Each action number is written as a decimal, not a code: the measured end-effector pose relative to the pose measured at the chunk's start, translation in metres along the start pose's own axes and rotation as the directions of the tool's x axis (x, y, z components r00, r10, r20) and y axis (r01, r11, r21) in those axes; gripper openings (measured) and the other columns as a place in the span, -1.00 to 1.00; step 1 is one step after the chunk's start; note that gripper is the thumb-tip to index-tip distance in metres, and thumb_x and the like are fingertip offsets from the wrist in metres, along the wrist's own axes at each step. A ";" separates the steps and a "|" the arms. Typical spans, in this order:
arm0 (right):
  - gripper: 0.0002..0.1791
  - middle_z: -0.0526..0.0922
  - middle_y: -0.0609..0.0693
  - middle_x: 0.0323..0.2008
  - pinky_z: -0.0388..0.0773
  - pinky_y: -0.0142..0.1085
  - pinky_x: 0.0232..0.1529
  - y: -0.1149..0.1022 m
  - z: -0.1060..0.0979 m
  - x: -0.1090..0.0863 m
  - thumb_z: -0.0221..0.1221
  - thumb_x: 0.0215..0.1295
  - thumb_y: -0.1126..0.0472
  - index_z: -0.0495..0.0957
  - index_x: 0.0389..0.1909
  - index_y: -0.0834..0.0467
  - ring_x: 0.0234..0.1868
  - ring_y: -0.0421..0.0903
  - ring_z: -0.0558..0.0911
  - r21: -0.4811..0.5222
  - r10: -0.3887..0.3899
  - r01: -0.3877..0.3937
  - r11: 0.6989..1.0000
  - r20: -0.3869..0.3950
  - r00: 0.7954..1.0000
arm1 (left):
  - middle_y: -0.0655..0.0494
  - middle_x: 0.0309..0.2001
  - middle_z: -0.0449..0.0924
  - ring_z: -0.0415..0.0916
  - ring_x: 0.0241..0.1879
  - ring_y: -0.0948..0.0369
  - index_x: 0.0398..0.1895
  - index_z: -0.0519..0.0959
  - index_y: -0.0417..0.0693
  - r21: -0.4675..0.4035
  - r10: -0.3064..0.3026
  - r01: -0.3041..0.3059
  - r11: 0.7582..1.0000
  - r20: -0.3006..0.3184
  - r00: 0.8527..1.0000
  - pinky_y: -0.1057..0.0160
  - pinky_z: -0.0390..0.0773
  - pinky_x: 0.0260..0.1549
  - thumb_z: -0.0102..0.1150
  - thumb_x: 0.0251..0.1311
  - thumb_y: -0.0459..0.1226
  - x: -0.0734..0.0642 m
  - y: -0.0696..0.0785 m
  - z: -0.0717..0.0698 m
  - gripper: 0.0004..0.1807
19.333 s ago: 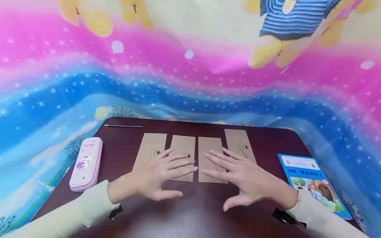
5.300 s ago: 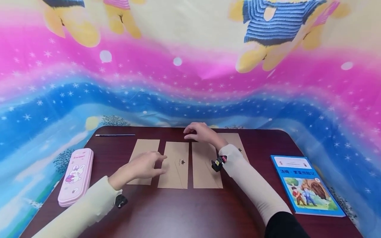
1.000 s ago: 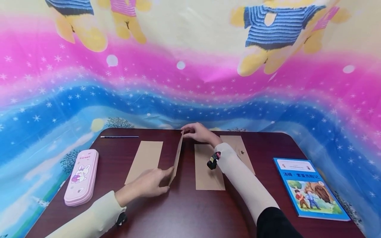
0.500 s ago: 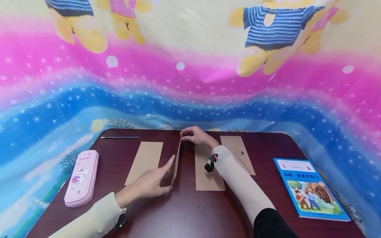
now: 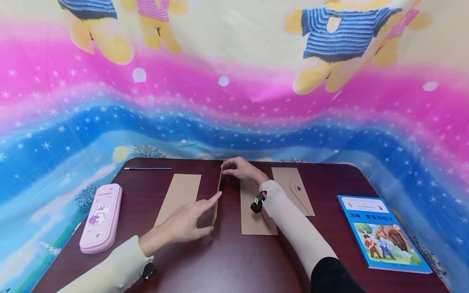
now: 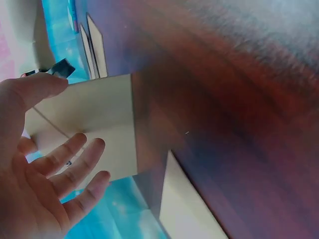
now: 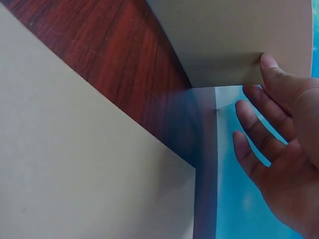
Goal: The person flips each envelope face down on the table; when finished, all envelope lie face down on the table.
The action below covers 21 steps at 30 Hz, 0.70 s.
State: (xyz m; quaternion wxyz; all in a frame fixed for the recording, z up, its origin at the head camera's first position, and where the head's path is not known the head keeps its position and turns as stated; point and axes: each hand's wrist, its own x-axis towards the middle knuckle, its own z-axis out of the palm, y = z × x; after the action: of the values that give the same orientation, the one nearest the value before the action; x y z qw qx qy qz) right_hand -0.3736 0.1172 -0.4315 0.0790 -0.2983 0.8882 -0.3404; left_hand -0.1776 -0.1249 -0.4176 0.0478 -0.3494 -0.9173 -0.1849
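A brown paper envelope (image 5: pixel 220 181) stands on its long edge, seen almost edge-on in the head view. My right hand (image 5: pixel 242 167) pinches its far end; in the right wrist view the thumb presses the face of this envelope (image 7: pixel 234 35), and the other fingers are behind it or spread below. At the near end is my left hand (image 5: pixel 185 221), index finger extended to the envelope's upper edge. The left wrist view shows that hand's fingers spread before the envelope's flap side (image 6: pixel 112 114). To the left lies a plain-faced envelope (image 5: pixel 179 193).
Another envelope (image 5: pixel 253 224) lies partly under my right forearm. Farther right is one with a flap and crown print (image 5: pixel 293 187). A pink pencil case (image 5: pixel 100 217) and a pencil (image 5: pixel 148 169) are left, a blue book (image 5: pixel 384 234) right, on the dark table (image 5: pixel 234 264).
Over the last second my left index finger has moved from the near corner to the upper edge. The second envelope, flat earlier, now stands on edge; the leftmost one's crown no longer shows.
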 end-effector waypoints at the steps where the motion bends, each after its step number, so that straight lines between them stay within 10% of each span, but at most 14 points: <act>1: -0.65 0.72 0.02 0.11 0.51 -0.04 0.31 0.000 0.001 0.000 0.25 0.45 0.10 0.66 0.14 0.17 0.24 0.01 0.62 -0.003 0.003 -0.003 1.000 -0.002 1.000 | 0.15 0.19 0.65 0.66 0.07 0.21 0.67 0.03 0.24 0.006 0.009 -0.008 1.000 -0.011 1.000 0.11 0.67 -0.04 0.46 0.13 -0.04 0.000 0.000 -0.002 0.09; 21: -0.73 0.74 0.01 0.09 0.54 -0.13 0.25 0.009 0.024 0.002 0.24 0.46 0.10 0.68 0.08 0.07 0.15 -0.08 0.65 -0.102 0.063 -0.059 0.993 0.036 0.997 | 0.25 0.09 0.64 0.65 -0.11 0.31 0.35 0.58 0.02 0.055 0.125 -0.120 0.991 -0.102 0.987 0.22 0.64 -0.10 0.41 0.17 -0.05 0.006 0.008 -0.020 -0.35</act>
State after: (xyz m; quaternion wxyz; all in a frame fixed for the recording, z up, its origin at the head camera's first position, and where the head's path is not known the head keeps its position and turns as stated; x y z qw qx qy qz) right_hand -0.3709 0.1079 -0.4551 0.0917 -0.2814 0.9111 -0.2868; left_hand -0.1778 -0.1234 -0.3955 0.1159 -0.3935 -0.8945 -0.1776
